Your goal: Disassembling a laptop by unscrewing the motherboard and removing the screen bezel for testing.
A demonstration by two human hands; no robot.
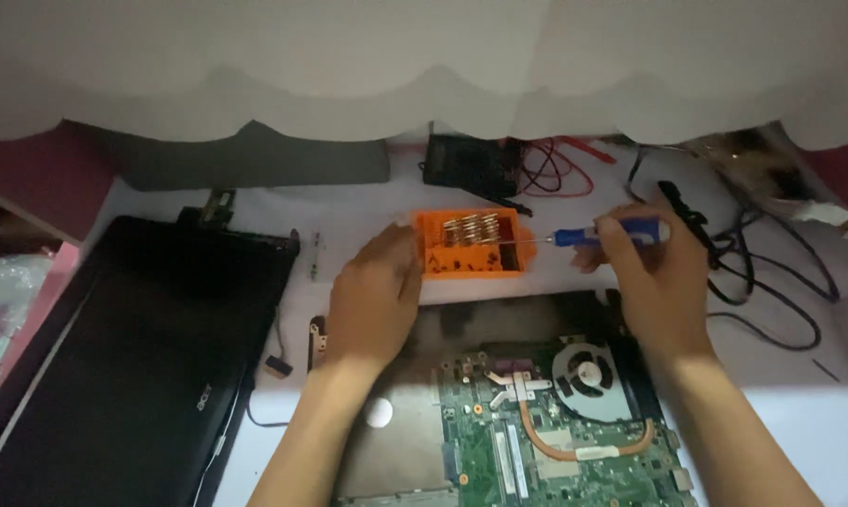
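Note:
My right hand (pixel 651 282) grips a blue-handled screwdriver (pixel 601 234), held level with its thin shaft pointing left over an orange bit-holder tray (pixel 471 269). The tray holds several metal bits standing in slots. My left hand (pixel 375 299) rests against the tray's left side, fingers curled on its edge. Below both hands lies an opened laptop base (pixel 471 324) with a green motherboard (pixel 546 451), a round cooling fan (pixel 588 374) and a copper heat pipe (pixel 574 449) exposed.
A black laptop lid panel (pixel 123 366) lies at the left. A dark multimeter (pixel 468 164) with red and black leads (pixel 560 169) sits at the back. Black cables (pixel 771 272) sprawl at the right. White cloth (pixel 424 66) hangs across the top. Small hinge parts (pixel 317 340) lie between lid and base.

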